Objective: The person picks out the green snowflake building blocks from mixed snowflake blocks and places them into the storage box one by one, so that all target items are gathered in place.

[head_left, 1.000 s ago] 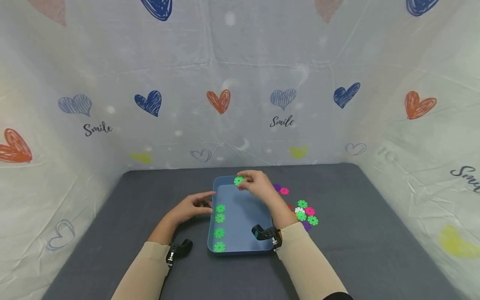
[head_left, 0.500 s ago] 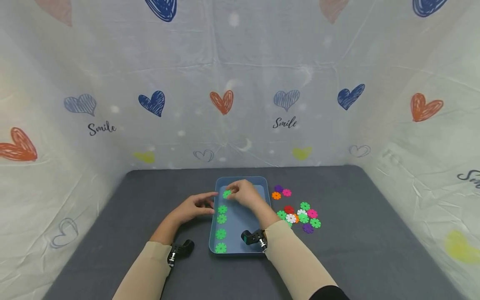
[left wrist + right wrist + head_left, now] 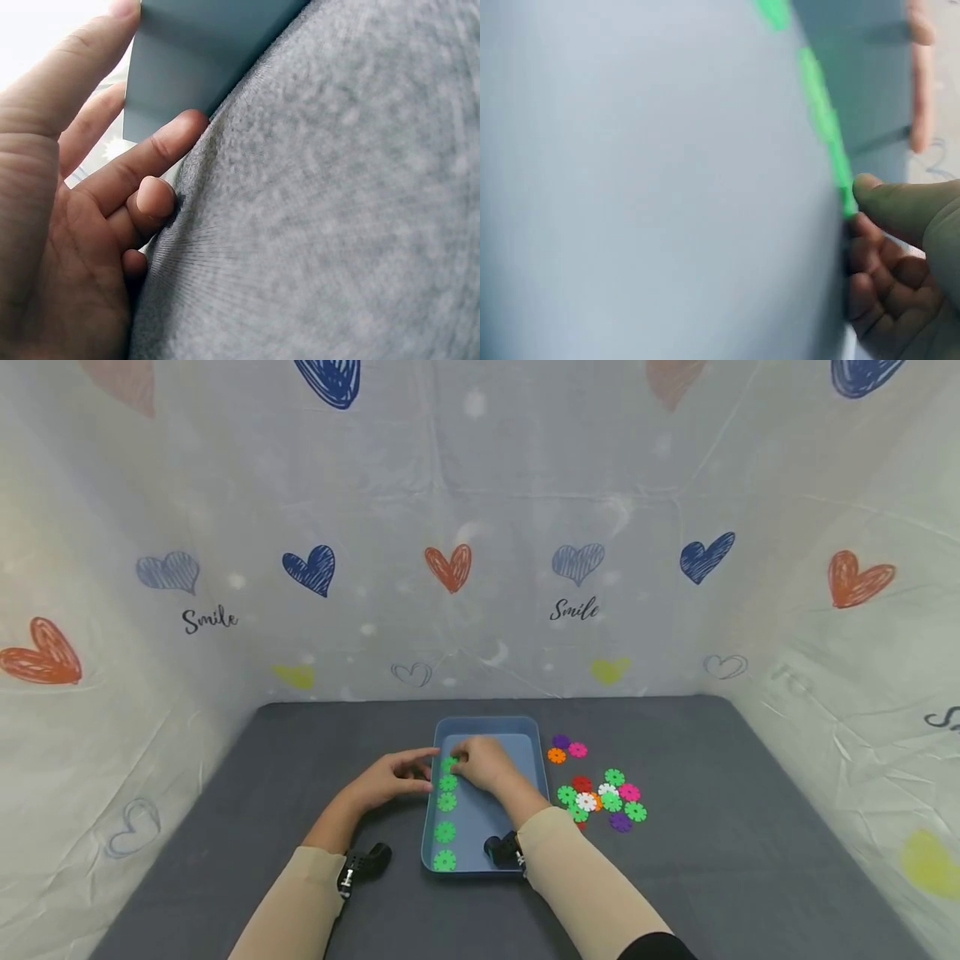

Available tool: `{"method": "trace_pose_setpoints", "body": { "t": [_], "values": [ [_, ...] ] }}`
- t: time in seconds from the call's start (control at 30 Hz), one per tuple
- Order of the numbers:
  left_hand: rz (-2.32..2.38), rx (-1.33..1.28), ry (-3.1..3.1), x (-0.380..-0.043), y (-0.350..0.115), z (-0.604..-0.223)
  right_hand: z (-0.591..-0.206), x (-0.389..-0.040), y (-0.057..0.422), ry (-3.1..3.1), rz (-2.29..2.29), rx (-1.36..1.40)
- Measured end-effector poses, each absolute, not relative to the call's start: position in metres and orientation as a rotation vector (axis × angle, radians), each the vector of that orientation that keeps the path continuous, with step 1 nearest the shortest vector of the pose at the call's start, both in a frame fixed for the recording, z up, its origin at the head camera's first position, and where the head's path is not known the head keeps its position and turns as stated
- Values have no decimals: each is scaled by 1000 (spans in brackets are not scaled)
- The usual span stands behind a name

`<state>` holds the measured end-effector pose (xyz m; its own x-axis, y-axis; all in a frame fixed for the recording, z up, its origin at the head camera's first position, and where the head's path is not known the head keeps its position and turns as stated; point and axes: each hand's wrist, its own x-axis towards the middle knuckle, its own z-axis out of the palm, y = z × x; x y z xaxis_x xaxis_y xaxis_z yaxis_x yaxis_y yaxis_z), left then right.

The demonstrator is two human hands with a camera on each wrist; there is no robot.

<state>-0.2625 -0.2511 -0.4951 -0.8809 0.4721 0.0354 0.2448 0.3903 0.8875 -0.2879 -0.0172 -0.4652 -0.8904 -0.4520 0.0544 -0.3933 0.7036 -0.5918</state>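
Note:
My right hand (image 3: 483,764) pinches a green flower-shaped plastic disc (image 3: 448,765) between thumb and fingertips, low over the left side of the blue tray (image 3: 480,831). Below it, several green discs (image 3: 446,832) lie in a column along the tray's left wall. In the right wrist view the thumb and fingers (image 3: 885,274) meet at the end of this green row, which is blurred. My left hand (image 3: 382,779) rests with loosely bent fingers against the tray's outer left wall; the left wrist view has its fingertips (image 3: 184,131) by the tray wall (image 3: 180,60).
Right of the tray lies a pile of green, white, red, pink, orange and purple discs (image 3: 611,802). A smaller group with a purple, a pink and an orange disc (image 3: 557,755) sits behind it. A grey cloth (image 3: 697,860) covers the table; a printed curtain (image 3: 510,635) stands behind.
My right hand has carried the green disc from the tray's far end leftward and then nearer, down to the top of the green column. The left hand stays at the tray's wall.

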Motion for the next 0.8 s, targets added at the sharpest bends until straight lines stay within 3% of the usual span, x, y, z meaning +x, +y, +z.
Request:
{"method": "trace_pose_setpoints", "body": {
  "t": [0.47, 0.8],
  "values": [
    [1486, 657, 2436, -261, -250, -493, -414, -259, 33, 2658, -1263, -736],
    [1482, 692, 2441, -258, -249, -496, -406, -230, 100, 2692, -1469, -526]
  ]
}}
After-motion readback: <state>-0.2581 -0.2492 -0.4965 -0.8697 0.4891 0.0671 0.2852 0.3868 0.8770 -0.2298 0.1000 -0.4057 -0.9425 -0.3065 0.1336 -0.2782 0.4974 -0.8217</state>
